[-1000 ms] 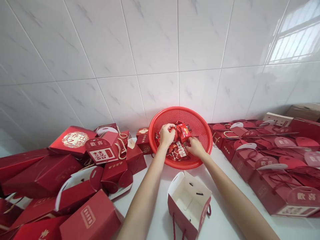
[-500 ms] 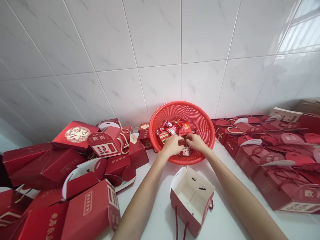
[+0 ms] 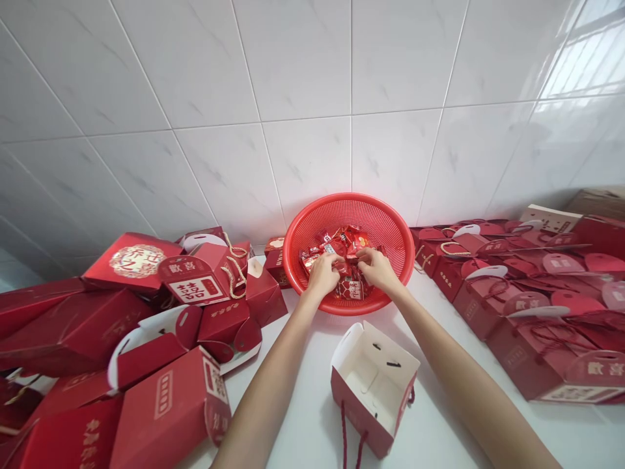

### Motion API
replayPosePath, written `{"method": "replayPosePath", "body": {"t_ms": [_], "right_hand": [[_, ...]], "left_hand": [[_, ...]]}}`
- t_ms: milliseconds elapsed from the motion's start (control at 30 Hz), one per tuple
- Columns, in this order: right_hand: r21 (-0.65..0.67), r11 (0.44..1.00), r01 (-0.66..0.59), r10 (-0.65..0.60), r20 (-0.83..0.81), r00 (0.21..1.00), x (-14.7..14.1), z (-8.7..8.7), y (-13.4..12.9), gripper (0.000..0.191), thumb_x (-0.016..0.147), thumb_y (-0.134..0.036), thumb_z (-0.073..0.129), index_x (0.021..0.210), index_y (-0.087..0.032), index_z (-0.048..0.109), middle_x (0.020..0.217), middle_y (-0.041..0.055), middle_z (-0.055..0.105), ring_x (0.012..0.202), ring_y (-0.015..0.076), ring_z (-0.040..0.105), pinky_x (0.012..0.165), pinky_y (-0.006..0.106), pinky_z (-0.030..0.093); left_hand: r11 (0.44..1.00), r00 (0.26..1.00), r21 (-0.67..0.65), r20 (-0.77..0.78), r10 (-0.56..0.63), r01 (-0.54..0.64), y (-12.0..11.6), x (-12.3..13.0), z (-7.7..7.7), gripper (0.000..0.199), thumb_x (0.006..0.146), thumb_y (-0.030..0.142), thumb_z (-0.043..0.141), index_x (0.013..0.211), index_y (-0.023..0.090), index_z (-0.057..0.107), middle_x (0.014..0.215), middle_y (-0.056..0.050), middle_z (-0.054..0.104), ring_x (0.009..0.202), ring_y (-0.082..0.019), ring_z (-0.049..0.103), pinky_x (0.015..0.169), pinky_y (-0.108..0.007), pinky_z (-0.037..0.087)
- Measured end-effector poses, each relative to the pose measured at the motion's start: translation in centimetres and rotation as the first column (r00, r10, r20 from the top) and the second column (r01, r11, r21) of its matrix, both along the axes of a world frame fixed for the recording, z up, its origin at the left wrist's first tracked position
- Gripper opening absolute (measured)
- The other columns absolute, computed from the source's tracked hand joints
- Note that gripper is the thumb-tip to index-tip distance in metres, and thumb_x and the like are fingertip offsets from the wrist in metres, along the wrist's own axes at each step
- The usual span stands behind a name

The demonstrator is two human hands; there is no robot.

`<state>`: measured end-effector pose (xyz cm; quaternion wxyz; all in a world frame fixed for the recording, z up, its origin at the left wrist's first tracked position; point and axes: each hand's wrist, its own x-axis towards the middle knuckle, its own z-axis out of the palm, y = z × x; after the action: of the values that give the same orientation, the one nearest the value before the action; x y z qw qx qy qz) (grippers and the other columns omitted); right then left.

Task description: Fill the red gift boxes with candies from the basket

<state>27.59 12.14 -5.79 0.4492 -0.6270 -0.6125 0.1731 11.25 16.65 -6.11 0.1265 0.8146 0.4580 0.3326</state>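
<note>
Both hands are inside a red plastic basket (image 3: 294, 225), over a pile of small red wrapped packets (image 3: 352, 291) that look like sweets. My left hand (image 3: 323, 275) is at the left of the pile, its fingers closed among the packets. My right hand (image 3: 379, 268) faces it from the right, thumb and fingers bent together. Whatever lies between the fingertips is too small to make out. Nearer to me, between my forearms, an uncovered red gift box (image 3: 364, 404) shows its bare white inside. Dark red cords hang from its sides.
Heaped on the left are several red gift boxes (image 3: 163, 407), some with flaps up. Rows of closed red boxes with cord handles (image 3: 525, 332) line the right. A small red box (image 3: 275, 262) stands beside the basket. White tiled wall (image 3: 303, 65) rises behind the white table (image 3: 305, 417).
My hands have moved a little apart over the packets, and some packets have shifted. The view has tilted and moved slightly; the open box stays in place.
</note>
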Motion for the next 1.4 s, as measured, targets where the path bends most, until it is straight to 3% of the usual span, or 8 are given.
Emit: {"method": "replayPosePath", "body": {"t_ms": [100, 233, 367, 600, 833, 1067, 1233, 1400], "right_hand": [[-0.048, 0.999, -0.023, 0.025, 0.032, 0.999, -0.1, -0.4, -0.2, 0.029, 0.075, -0.008, 0.057, 0.099, -0.019, 0.069, 0.098, 0.0069, 0.076, 0.092, 0.0217, 0.071, 0.086, 0.032, 0.053], [-0.093, 0.991, -0.097, 0.106, 0.097, 0.99, -0.3, -0.9, -0.4, 0.037, 0.074, -0.006, 0.057, 0.108, -0.015, 0.069, 0.115, 0.0119, 0.073, 0.103, 0.0252, 0.069, 0.092, 0.036, 0.052], [-0.125, 0.98, -0.157, 0.174, 0.142, 0.975, -0.1, -1.1, -0.3, 0.055, 0.066, 0.002, 0.054, 0.116, -0.015, 0.067, 0.118, 0.011, 0.072, 0.108, 0.0252, 0.067, 0.095, 0.035, 0.05], [-0.159, 0.981, -0.114, 0.14, 0.164, 0.976, 0.3, -1.2, -0.4, 0.052, 0.062, -0.001, 0.057, 0.112, -0.014, 0.067, 0.093, 0.0069, 0.073, 0.084, 0.021, 0.066, 0.074, 0.028, 0.05], [-0.124, 0.984, -0.129, 0.135, 0.044, 0.99, 0.4, -1.9, 0.1, 0.043, 0.061, -0.002, 0.059, 0.102, -0.014, 0.068, 0.081, 0.0042, 0.071, 0.074, 0.0191, 0.066, 0.068, 0.027, 0.05], [0.05, 0.999, -0.005, 0.011, -0.113, 0.994, 0.2, -1.5, -0.2, 0.016, 0.08, -0.02, 0.06, 0.091, -0.019, 0.071, 0.087, 0.0044, 0.076, 0.084, 0.0201, 0.071, 0.08, 0.031, 0.054], [0.093, 0.994, -0.062, 0.079, -0.192, 0.978, -0.1, -1.1, -0.9, 0.034, 0.087, -0.047, 0.057, 0.094, -0.017, 0.072, 0.089, 0.0066, 0.076, 0.085, 0.0227, 0.071, 0.081, 0.034, 0.053], [0.096, 0.979, -0.179, 0.198, -0.238, 0.951, 0.1, -1.7, -1.2, 0.041, 0.084, -0.053, 0.061, 0.099, -0.017, 0.073, 0.088, 0.006, 0.076, 0.075, 0.021, 0.069, 0.067, 0.031, 0.054]], "left_hand": [[1.0, 0.999, 0.023, 0.048, 0.019, -0.02, -0.5, 0.1, 0.3, 0.036, 0.071, -0.004, 0.053, 0.087, 0.017, 0.077, 0.099, -0.008, 0.073, 0.086, -0.02, 0.069, 0.083, -0.03, 0.055], [0.996, 0.989, -0.091, -0.144, -0.02, 0.007, -2.0, 0.4, 1.0, 0.024, 0.075, 0.008, 0.059, 0.075, 0.02, 0.079, 0.076, -0.005, 0.076, 0.08, -0.023, 0.071, 0.08, -0.032, 0.054], [0.994, 0.984, -0.111, -0.181, -0.002, -0.018, -2.4, 0.4, 1.3, 0.031, 0.075, 0.008, 0.055, 0.084, 0.022, 0.081, 0.086, -0.006, 0.079, 0.091, -0.025, 0.073, 0.087, -0.034, 0.053], [0.962, 0.978, -0.174, 0.01, -0.21, 0.208, -1.5, 0.1, 0.7, 0.05, 0.069, -0.002, 0.051, 0.102, 0.022, 0.08, 0.104, -0.002, 0.079, 0.103, -0.019, 0.072, 0.098, -0.028, 0.052], [0.947, 0.941, -0.155, -0.147, -0.305, 0.283, -1.5, 0.2, 0.7, 0.028, 0.065, 0.007, 0.068, 0.083, 0.024, 0.081, 0.079, -0.001, 0.079, 0.083, -0.024, 0.072, 0.096, -0.039, 0.05], [0.967, 0.956, -0.115, 0.216, -0.199, 0.227, -1.0, 0.3, -0.5, 0.019, 0.077, 0.009, 0.062, 0.088, 0.017, 0.075, 0.085, -0.006, 0.078, 0.079, -0.021, 0.072, 0.078, -0.032, 0.055], [0.949, 0.848, -0.155, 0.504, -0.165, 0.276, -0.7, 0.5, -0.9, 0.009, 0.076, 0.012, 0.066, 0.082, 0.015, 0.071, 0.084, -0.006, 0.076, 0.079, -0.021, 0.071, 0.077, -0.031, 0.056], [0.942, 0.723, -0.169, 0.683, -0.099, 0.289, -0.3, 0.6, -1.2, 0.008, 0.075, 0.019, 0.069, 0.082, 0.015, 0.07, 0.084, -0.005, 0.076, 0.08, -0.02, 0.071, 0.078, -0.032, 0.056]]}}
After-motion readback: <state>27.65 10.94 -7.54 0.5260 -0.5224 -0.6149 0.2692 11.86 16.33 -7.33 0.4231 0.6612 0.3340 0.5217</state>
